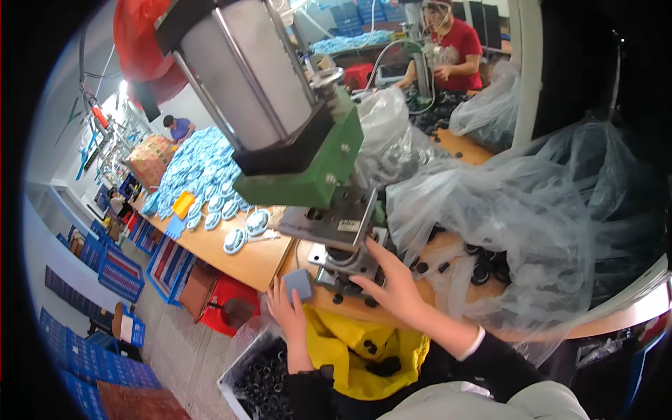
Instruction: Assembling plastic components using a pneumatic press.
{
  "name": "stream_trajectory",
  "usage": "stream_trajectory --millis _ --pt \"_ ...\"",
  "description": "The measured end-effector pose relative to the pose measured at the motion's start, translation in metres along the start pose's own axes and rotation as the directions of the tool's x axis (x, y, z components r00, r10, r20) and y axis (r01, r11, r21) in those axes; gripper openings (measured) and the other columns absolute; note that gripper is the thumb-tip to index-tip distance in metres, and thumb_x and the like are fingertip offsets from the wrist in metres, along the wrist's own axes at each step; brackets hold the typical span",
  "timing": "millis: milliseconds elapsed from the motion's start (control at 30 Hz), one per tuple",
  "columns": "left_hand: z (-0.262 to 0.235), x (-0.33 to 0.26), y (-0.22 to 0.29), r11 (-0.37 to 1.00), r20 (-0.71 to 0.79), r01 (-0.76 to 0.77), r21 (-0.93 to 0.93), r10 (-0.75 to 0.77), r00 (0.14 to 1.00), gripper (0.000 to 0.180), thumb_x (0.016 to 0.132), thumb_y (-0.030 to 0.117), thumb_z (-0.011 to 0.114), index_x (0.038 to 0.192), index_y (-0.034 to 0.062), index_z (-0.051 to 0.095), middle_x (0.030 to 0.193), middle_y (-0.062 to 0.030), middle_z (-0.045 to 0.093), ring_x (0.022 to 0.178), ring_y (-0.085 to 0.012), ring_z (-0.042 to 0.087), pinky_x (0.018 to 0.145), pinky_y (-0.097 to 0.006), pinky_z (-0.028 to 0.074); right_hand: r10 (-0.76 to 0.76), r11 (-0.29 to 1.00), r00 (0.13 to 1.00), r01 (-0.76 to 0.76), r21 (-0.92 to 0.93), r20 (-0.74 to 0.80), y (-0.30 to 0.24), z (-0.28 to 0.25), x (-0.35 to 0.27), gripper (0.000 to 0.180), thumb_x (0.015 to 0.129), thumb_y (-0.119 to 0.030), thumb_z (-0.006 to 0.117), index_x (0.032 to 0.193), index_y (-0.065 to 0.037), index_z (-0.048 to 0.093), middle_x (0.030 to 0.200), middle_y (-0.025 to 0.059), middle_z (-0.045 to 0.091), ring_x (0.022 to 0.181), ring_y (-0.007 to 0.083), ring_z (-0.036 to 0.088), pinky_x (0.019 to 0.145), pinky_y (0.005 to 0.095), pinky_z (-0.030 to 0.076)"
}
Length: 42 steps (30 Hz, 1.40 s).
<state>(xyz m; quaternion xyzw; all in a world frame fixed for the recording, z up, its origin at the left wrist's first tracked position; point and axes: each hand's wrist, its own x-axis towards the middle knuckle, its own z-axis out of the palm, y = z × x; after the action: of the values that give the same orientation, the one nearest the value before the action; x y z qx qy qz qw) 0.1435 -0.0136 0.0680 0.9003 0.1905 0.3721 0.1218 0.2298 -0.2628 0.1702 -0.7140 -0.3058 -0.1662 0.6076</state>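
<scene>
A pneumatic press with a green body (308, 164) and a large grey cylinder (241, 70) stands in front of me. Its lower metal fixture (364, 264) sits on the wooden table. At the fixture's right side is my right hand (399, 287), thumb and index finger apart; I make out nothing between them. My left hand (288, 315) has its fingers stretched out beside a blue-grey block (299, 283) at the table's front edge. Below the hands, a yellow cloth (325, 343) hangs with several small black parts (383, 366) on it.
A white bin (234, 392) of black rings stands below my left forearm. Clear plastic bags (490, 203) cover black parts at right. Light-blue round pieces (203, 164) are heaped on the left table. Red tubs and blue crates (119, 269) stand left. A co-worker in red (462, 56) sits across.
</scene>
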Motion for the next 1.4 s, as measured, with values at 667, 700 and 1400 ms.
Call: stream_trajectory --millis 667,700,1400 --pt "0.034 0.010 -0.001 0.994 0.218 0.027 -0.107 -0.003 0.976 0.040 0.090 0.021 0.046 0.128 0.0103 0.050 0.133 -0.0073 0.048 0.128 -0.0311 0.037 0.106 -0.053 0.018 0.285 0.762 0.945 -0.323 -0.561 -0.157 0.115 -0.081 -0.016 0.066 0.065 -0.018 0.072 0.119 0.004 0.043 0.109 0.0214 0.053 0.107 0.0405 0.049 0.095 0.0418 0.039" --pt "0.032 0.012 0.005 0.956 0.199 0.069 -0.286 -0.011 0.980 0.041 0.088 0.020 0.048 0.127 0.0072 0.050 0.133 -0.0100 0.048 0.128 -0.0323 0.037 0.106 -0.051 0.020 0.286 0.798 0.951 -0.303 -0.521 -0.116 0.106 -0.101 -0.031 0.069 0.064 -0.020 0.074 0.121 0.004 0.042 0.109 0.0208 0.052 0.107 0.0410 0.050 0.095 0.0407 0.039" --pt "-0.011 0.006 0.120 0.829 -0.223 0.145 -0.541 -0.308 0.925 0.042 0.069 0.012 0.076 0.104 -0.0025 0.059 0.095 -0.0149 0.064 0.082 -0.0256 0.062 0.075 -0.033 0.048 0.126 0.992 0.981 -0.128 0.002 0.147 -0.016 -0.040 -0.012 0.055 0.069 -0.013 0.076 0.117 0.000 0.053 0.108 0.0177 0.059 0.094 0.0286 0.060 0.076 0.0355 0.048"
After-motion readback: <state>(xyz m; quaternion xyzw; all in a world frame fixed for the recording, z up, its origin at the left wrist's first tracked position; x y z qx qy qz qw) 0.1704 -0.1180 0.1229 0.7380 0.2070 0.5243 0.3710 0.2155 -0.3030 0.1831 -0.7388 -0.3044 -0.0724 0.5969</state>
